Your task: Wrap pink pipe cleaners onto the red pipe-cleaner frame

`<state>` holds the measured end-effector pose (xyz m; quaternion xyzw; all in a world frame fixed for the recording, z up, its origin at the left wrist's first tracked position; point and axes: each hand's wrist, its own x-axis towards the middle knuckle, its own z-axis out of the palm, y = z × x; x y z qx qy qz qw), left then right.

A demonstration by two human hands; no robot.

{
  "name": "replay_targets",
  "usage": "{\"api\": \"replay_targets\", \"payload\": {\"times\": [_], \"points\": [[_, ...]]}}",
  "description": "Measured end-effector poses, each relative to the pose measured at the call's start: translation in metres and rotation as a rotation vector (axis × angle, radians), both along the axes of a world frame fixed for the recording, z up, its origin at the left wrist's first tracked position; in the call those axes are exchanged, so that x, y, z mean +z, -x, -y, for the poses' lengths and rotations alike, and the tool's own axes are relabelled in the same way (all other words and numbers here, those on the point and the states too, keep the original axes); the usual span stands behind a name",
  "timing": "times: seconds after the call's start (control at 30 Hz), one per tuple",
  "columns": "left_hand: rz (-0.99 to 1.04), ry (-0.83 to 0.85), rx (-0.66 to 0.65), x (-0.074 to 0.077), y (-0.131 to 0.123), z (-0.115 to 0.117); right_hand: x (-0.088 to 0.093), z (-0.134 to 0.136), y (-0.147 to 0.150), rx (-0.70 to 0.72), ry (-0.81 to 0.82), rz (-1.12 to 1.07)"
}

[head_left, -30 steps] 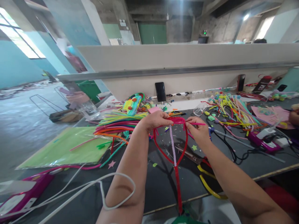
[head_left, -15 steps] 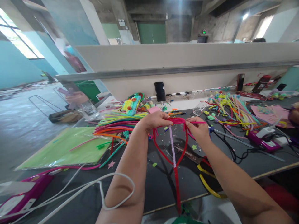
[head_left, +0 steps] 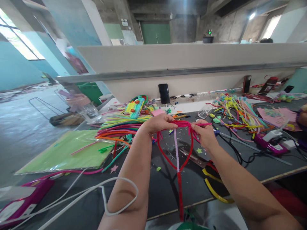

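Between my hands hangs a frame of red pipe cleaners (head_left: 164,155), a loop with a long red stem dropping past the table edge. A lilac pipe cleaner (head_left: 177,150) runs down its middle. My left hand (head_left: 163,124) is closed, pinching the top left of the frame. At the top right corner, my right hand (head_left: 203,130) pinches a bright pink pipe cleaner (head_left: 203,124), whose end sticks out past the fingers. Beneath the frame, scissors (head_left: 195,159) with yellow and red handles lie on the dark table.
Bundled pipe cleaners (head_left: 120,127) and a green sheet in plastic (head_left: 62,151) lie left. A white cable (head_left: 107,179) loops near my left forearm. Rightward are a loose heap of pipe cleaners (head_left: 240,108) and a purple power strip (head_left: 271,143). A phone (head_left: 164,93) leans on the partition.
The red stem's lower end has swung slightly left. My right hand has shifted a little on the pink pipe cleaner; my left hand keeps its place.
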<state>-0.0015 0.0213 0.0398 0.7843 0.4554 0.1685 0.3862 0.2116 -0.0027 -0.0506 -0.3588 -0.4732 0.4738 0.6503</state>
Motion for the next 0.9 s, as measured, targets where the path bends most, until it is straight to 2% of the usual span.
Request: {"api": "replay_targets", "payload": {"times": [0.2, 0.53, 0.67, 0.8, 0.9], "points": [[0.089, 0.09, -0.006, 0.0006, -0.0004, 0.0031, 0.0069, 0.0045, 0.0026, 0.15, 0.107, -0.183], [0.257, 0.308, -0.008, -0.0036, 0.0056, 0.0046, 0.0088, 0.0052, 0.004, 0.162, 0.086, -0.193], [0.272, 0.238, 0.001, -0.0042, 0.0079, 0.0055, 0.0073, 0.0061, 0.0049, 0.164, 0.066, -0.151], [0.141, 0.147, -0.01, -0.0015, 0.005, 0.0046, 0.0039, 0.0047, 0.0054, 0.148, 0.073, -0.108], [0.038, 0.037, -0.073, 0.002, 0.0009, 0.0035, 0.0041, 0.0047, 0.0067, 0.139, 0.076, -0.106]]}}
